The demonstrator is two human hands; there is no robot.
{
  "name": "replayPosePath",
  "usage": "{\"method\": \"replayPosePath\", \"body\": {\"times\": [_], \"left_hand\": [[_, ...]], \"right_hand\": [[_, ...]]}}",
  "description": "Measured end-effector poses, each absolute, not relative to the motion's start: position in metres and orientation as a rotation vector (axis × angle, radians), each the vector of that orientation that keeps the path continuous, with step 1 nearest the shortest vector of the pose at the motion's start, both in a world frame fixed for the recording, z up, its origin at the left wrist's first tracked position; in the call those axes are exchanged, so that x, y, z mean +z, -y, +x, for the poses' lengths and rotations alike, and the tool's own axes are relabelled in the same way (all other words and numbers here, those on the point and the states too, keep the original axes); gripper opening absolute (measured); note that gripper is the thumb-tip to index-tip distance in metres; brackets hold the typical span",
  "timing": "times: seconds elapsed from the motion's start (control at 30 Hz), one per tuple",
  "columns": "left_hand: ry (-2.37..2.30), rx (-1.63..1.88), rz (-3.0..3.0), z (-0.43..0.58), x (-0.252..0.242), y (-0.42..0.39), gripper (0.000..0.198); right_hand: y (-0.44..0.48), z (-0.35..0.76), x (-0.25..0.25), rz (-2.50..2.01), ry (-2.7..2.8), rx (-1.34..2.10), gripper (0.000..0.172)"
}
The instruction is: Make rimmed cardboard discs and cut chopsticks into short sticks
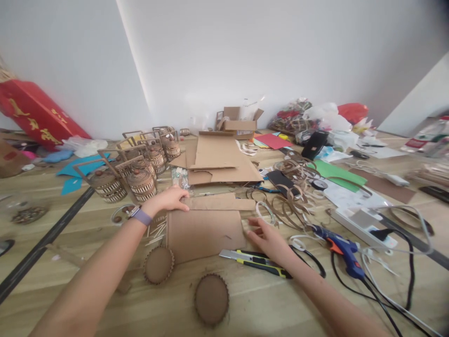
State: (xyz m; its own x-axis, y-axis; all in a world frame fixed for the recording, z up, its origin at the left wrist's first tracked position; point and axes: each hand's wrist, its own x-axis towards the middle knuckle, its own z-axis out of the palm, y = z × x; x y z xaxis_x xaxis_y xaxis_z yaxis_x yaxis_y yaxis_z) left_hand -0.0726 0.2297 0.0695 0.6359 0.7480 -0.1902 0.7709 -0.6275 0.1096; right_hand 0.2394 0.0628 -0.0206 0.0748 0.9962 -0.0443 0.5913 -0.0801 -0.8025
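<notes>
My left hand [172, 199], with a purple watch band at its wrist, has thumb and fingers closed around the left end of a narrow cardboard strip [213, 202]. That strip lies along the far edge of a rectangular cardboard sheet [205, 234]. At the sheet's right edge my right hand [264, 236] hovers or rests with its fingers apart, holding nothing. A yellow-and-black utility knife [261, 263] with its blade out lies just below that hand. Two round cardboard discs with ridged rims, one at the sheet's corner [159, 265] and another nearer me [211, 299], lie flat.
Several small woven baskets [141, 182] with tall handles stand at left. Larger cardboard pieces [224, 159] and an open box [240, 127] are behind. To the right lie coiled brown strips [286, 199], a blue glue gun [343, 250] with trailing cables, and a power strip [363, 229].
</notes>
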Motion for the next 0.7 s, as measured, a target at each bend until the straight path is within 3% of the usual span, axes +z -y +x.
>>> {"method": "replayPosePath", "body": {"times": [0.3, 0.5, 0.7], "left_hand": [[-1.133, -0.008, 2.714, -0.071, 0.087, -0.217, 0.021], [-1.174, 0.118, 2.713, -0.07, 0.085, -0.212, 0.021], [-1.403, 0.586, 2.75, -0.084, 0.073, -0.199, 0.044]], "right_hand": [[-0.072, 0.22, -0.006, -1.417, 1.13, 1.228, 0.058], [-0.093, 0.202, 0.002, -1.279, 0.884, 1.26, 0.051], [-0.115, 0.21, 0.017, -1.26, 0.806, 1.098, 0.043]]}}
